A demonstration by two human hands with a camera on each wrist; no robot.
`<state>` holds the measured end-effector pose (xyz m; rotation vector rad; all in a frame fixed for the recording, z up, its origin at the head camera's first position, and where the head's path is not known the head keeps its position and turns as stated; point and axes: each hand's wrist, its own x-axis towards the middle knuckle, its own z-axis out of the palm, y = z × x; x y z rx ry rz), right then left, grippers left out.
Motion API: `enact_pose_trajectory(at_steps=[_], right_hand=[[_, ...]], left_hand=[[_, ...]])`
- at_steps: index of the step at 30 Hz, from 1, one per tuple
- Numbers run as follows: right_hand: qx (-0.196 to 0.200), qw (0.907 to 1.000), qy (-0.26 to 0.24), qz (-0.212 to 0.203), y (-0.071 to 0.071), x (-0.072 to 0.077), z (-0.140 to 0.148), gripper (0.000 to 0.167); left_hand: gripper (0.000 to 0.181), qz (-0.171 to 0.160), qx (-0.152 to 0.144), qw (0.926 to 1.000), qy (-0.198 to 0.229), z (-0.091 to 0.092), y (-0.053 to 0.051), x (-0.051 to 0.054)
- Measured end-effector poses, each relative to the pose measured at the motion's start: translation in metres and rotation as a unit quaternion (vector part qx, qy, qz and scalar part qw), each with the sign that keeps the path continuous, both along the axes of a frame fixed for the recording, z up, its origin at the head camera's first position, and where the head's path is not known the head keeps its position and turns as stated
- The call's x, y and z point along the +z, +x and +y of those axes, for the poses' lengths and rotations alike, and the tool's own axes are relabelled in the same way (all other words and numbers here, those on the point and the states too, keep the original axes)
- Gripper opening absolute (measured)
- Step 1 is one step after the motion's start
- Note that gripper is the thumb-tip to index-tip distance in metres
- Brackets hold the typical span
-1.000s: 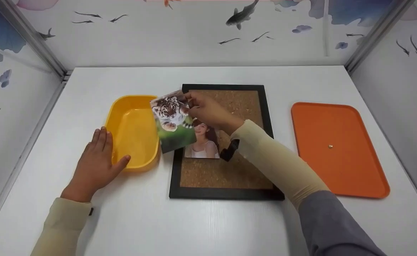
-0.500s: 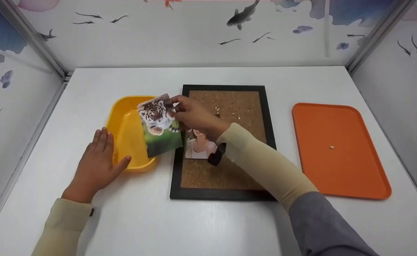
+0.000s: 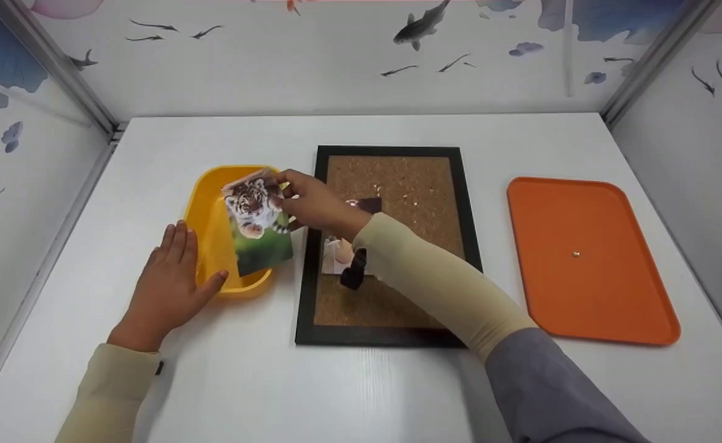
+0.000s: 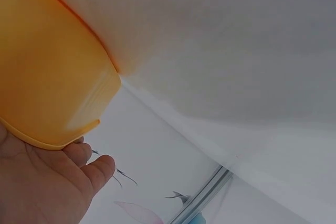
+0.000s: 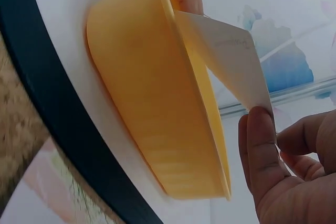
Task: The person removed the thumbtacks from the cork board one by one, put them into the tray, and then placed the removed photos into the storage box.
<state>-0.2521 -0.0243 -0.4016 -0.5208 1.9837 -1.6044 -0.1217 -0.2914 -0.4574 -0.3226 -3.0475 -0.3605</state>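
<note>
My right hand pinches the right edge of a tiger-cub picture, which hangs tilted above the yellow tray. From the right wrist view, the picture's pale back shows between the thumb and fingers, over the tray's rim. My left hand rests with straight fingers against the tray's left side; the left wrist view shows that hand at the rim of the tray. On the black-framed cork board lies a portrait photo, partly covered by my right wrist.
An orange tray stands on the right of the white table, with a small shiny pin on it. Several small pins dot the upper cork. Printed white walls stand behind and at both sides.
My right hand has moved left with the tiger picture, from the board's left edge to above the yellow tray. More of the upper cork shows. My left hand has not moved.
</note>
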Motion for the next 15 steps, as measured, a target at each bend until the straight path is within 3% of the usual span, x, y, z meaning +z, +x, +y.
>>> enact_pose_trajectory(at_steps=[8, 15], right_hand=[[0.000, 0.9999, 0.013, -0.007, 0.003, -0.003, -0.023, 0.031], [-0.008, 0.9998, 0.017, -0.010, 0.003, -0.010, -0.037, 0.037]], left_hand=[[0.097, -0.023, 0.007, 0.9997, -0.004, 0.002, 0.001, 0.003], [0.096, -0.010, 0.006, 0.9999, -0.001, 0.002, 0.000, 0.002]])
